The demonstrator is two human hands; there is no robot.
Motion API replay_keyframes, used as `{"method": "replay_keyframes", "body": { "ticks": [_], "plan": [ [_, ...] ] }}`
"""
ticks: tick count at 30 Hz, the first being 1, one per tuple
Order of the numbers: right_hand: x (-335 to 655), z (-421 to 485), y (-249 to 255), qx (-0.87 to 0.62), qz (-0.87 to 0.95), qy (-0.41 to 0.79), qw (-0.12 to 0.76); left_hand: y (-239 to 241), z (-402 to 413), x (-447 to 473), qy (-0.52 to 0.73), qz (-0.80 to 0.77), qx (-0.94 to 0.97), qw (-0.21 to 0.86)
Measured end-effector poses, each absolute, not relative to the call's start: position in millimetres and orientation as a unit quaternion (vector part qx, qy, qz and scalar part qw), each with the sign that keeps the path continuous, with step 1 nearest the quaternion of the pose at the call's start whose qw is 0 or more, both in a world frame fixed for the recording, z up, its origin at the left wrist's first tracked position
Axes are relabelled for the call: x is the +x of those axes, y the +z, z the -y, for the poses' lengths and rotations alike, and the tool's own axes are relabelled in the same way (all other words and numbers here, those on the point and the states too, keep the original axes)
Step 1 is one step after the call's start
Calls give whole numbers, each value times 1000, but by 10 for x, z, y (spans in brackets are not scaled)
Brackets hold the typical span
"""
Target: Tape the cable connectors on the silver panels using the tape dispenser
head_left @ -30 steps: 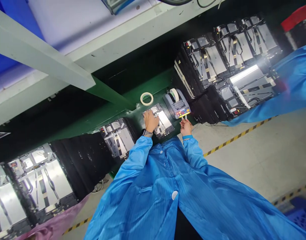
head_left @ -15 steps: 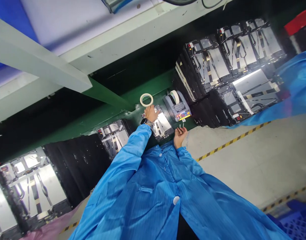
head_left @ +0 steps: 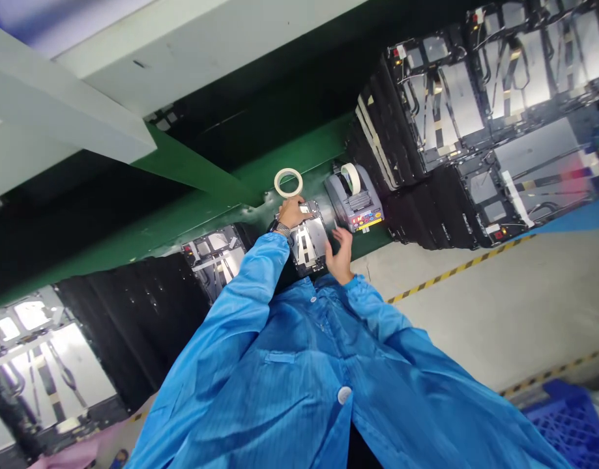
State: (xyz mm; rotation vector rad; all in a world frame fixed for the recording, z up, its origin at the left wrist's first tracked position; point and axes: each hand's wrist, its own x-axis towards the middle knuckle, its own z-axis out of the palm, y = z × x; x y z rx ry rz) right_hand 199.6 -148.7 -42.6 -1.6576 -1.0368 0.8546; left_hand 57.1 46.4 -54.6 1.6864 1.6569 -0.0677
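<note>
A flat electronic panel [head_left: 313, 240], with a silvery plate and pale strips on a dark frame, lies on the green bench in front of me. My left hand [head_left: 292, 213] grips its upper left corner, thumb over the face. At the panel's right edge is my right hand [head_left: 340, 253], thumb and fingers spread apart. A tiny pale sliver shows by its fingertips, too small to make out. Just beyond stands a grey tape dispenser [head_left: 362, 202] with a roll of cream tape [head_left: 350, 178] on top. Another tape roll [head_left: 288, 183] lies flat behind the panel.
Tall stacks of similar panels [head_left: 443, 107] stand to the right. More panels [head_left: 216, 257] are stacked on the left. A white beam [head_left: 118, 130] crosses overhead at upper left. The floor at right has a yellow-black stripe [head_left: 455, 270] and a blue crate [head_left: 568, 417].
My right hand has moved from the front of the tape dispenser to the panel's right edge, and its fingers have spread. My left hand stays on the panel. The view has shifted slightly.
</note>
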Motion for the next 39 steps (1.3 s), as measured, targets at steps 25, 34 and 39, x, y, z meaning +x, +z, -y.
{"method": "replay_keyframes", "body": {
  "ticks": [25, 34, 39],
  "plan": [
    [2093, 259, -1046, -633, 485, 445, 408, -609, -542, 556, -61, -652, 645, 393],
    [2100, 293, -1149, -625, 481, 440, 430, -578, -548, 554, -71, -649, 643, 401],
    [2111, 284, -1146, -628, 486, 429, 430, -567, -552, 551, -70, -649, 640, 405]
  ]
}}
